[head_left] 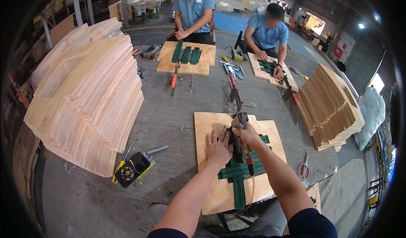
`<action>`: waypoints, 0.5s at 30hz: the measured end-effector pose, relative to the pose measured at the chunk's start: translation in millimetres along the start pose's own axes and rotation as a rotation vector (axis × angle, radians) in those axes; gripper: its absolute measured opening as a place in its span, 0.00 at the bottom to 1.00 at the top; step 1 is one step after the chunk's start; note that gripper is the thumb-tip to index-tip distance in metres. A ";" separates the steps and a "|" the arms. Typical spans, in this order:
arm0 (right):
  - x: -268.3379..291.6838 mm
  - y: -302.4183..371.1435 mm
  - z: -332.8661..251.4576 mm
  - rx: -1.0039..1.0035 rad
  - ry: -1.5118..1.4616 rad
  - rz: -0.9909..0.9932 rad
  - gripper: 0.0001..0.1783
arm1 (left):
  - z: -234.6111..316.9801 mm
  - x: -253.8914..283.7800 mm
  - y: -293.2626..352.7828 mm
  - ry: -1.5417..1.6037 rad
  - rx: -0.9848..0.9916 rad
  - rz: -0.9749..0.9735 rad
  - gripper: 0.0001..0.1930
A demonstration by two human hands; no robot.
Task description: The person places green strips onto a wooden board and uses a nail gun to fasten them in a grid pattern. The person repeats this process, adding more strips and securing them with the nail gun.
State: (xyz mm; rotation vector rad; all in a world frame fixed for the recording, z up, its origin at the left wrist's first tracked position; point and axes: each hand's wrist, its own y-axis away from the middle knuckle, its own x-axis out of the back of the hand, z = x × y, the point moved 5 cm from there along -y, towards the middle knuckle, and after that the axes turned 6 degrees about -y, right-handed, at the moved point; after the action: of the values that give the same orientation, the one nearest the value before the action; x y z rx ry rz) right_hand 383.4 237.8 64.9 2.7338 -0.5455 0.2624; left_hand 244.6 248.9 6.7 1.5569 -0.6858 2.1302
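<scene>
On the table in front of me lies a pale plywood panel (213, 195) with a cutout shape, crossed by dark green webbing straps (239, 195). My right hand (250, 136) is wrapped round a staple gun (241, 120), held upright over the far part of the panel. An air hose (253, 187) runs from it toward my lap. Fingers stretched forward, my left hand (219, 149) lies flat on the panel and the webbing, just left of the gun. The gun's nose and the spot beneath it are hidden. A toggle clamp (237, 97) stands at the panel's far edge.
Tall stacks of cut plywood stand left (89, 107) and right (334, 107). Red-handled scissors (303, 170) and a black-and-yellow tool (132, 169) flank my panel. Across the table, two people in blue shirts handle similar panels (165, 56); staple strips (231, 69) lie between them.
</scene>
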 end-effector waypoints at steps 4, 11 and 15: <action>-7.2 -0.2 -2.4 0.022 0.012 -0.018 0.15 | -8.0 1.2 0.1 0.111 0.024 0.116 0.28; -10.4 -1.9 -4.1 0.009 0.042 -0.043 0.13 | -10.4 5.4 4.2 0.165 0.005 0.207 0.21; -13.7 1.6 0.9 0.036 0.003 -0.056 0.12 | -9.7 4.6 5.7 0.203 0.002 0.210 0.18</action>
State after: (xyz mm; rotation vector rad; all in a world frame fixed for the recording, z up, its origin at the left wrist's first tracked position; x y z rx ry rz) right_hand 370.4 240.7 61.2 2.7778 -0.4670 0.2654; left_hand 232.6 250.4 7.8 1.2945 -0.8063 2.4000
